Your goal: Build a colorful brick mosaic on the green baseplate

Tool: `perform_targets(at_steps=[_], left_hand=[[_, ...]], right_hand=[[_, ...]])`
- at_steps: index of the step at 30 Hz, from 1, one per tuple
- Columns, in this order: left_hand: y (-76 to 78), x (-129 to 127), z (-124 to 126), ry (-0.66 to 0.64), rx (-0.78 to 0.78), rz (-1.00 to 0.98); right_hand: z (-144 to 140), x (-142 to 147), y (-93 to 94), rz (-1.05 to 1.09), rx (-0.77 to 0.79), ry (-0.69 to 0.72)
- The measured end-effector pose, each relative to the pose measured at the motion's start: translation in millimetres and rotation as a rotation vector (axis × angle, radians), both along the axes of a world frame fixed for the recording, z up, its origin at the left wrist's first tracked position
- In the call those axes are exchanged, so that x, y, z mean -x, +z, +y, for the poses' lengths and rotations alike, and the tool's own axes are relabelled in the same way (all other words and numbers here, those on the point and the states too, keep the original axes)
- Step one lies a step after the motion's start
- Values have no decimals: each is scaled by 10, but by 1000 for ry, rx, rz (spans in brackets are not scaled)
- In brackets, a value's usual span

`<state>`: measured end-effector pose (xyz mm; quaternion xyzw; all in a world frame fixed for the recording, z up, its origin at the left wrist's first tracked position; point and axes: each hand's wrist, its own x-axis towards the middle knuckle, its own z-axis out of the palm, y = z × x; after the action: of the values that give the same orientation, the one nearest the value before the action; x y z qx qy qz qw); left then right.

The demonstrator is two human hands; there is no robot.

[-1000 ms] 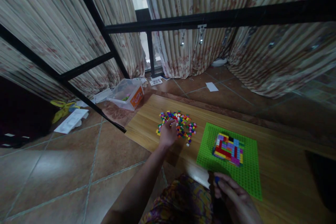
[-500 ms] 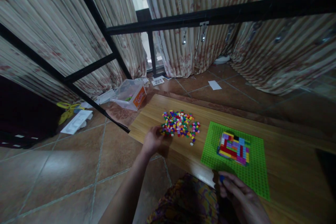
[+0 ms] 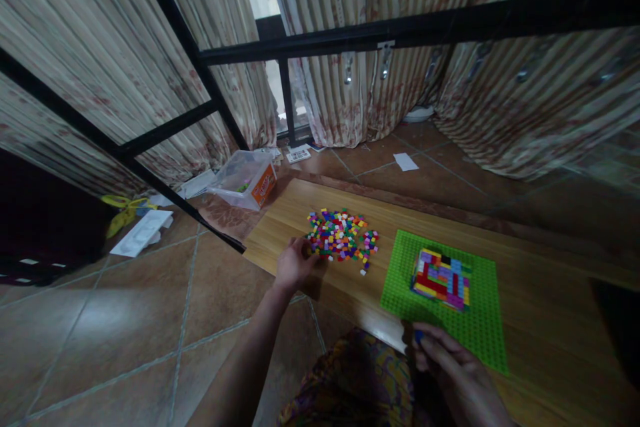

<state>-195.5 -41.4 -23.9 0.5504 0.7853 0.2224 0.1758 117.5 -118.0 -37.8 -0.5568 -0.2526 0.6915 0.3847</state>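
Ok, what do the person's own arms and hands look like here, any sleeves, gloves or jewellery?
Both are bare. The left hand and its forearm show no sleeve, glove, watch or bracelet up to the picture's bottom edge. The right hand is also ungloved, with no ring visible, though it is dim and partly cut off. Below them lies patterned clothing in purple, yellow and green swirls.

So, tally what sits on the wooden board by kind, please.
Green baseplate: 1
Brick build on the baseplate: 1
Loose brick pile: 1
Hands at the board: 2, left hand by the pile, right hand pinching a blue brick
Total: 5
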Motion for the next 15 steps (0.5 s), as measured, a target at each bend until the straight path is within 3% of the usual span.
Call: perform_targets(at_steps=[15], left_hand=[[65,-92,93,16,1,62]], right_hand=[[14,52,124,-12,-10,-18]])
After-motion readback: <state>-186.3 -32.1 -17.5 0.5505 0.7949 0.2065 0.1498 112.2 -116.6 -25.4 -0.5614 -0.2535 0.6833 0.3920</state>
